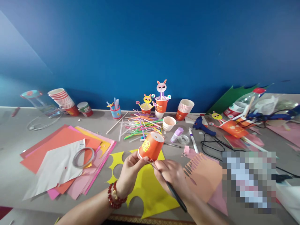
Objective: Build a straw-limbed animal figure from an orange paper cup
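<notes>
My left hand [130, 170] grips an orange paper cup [151, 145] by its rim, holding it tilted on its side above a yellow sheet with round cut-outs [150, 190]. A red bead bracelet sits on that wrist. My right hand [172, 173] pinches a thin dark tool with a long black handle [174, 192]; its tip touches the cup's lower side near the rim.
A stack of coloured paper with a tape ring [83, 157] lies at left. Coloured straws [140, 125], cup animals [161, 103], cup stacks [185, 109], a white cup [168, 123], a glue stick [177, 134], a marker [193, 141] and a blue glue gun [202, 124] fill the back. Fringed orange paper [206, 175] lies right.
</notes>
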{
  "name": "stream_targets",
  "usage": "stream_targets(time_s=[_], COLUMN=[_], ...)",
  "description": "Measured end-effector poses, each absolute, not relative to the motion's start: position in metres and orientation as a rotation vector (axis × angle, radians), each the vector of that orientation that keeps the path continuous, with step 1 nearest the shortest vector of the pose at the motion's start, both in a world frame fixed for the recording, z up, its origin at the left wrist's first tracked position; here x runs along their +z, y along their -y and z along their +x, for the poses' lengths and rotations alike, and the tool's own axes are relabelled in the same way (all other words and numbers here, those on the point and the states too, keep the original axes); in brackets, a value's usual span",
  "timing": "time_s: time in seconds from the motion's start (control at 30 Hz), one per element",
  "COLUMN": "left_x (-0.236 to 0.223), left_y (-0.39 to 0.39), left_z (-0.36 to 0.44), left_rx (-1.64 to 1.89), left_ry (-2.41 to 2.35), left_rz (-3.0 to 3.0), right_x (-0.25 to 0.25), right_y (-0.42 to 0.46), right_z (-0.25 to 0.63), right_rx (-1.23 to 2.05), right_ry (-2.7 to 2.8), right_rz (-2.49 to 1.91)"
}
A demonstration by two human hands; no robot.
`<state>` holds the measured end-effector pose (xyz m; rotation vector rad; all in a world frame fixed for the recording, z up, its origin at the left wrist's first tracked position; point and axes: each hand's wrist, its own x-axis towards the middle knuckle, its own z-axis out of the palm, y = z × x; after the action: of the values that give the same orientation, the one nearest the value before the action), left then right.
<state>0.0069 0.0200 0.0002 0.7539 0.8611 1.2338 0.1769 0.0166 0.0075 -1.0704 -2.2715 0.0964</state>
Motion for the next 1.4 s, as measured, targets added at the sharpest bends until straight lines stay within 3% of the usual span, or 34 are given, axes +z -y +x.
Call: stream_targets(time_s=[0.13,0.33,0.47,1.0,1.4], left_x=[0.004,0.003,0.001,-0.002,0.0], left_y=[-0.021,-0.019,-0.018,-0.012,-0.019], left_z=[0.006,0.011,0.014,0.022,0.014], left_rx=[1.235,1.301,1.318,1.265,1.265], left_ry=[-0.863,-0.832,-0.746,-0.734,-0.834], left_rz=[0.757,0.661,0.589,0.708,0.712], right_x=[0.012,0.007,0.003,-0.003,0.0], right_y=[-0.018,-0.012,-0.009,-0.006,-0.008], right_z=[0.177,0.167,0.161,0.142,0.16], right_rx=[0.178,1.178,1.505,1.59,1.291], right_ry=[2.284,1.706,1.397,0.937,1.511], right_rz=[-1.043,-1.146,-1.05,-0.989,-1.227])
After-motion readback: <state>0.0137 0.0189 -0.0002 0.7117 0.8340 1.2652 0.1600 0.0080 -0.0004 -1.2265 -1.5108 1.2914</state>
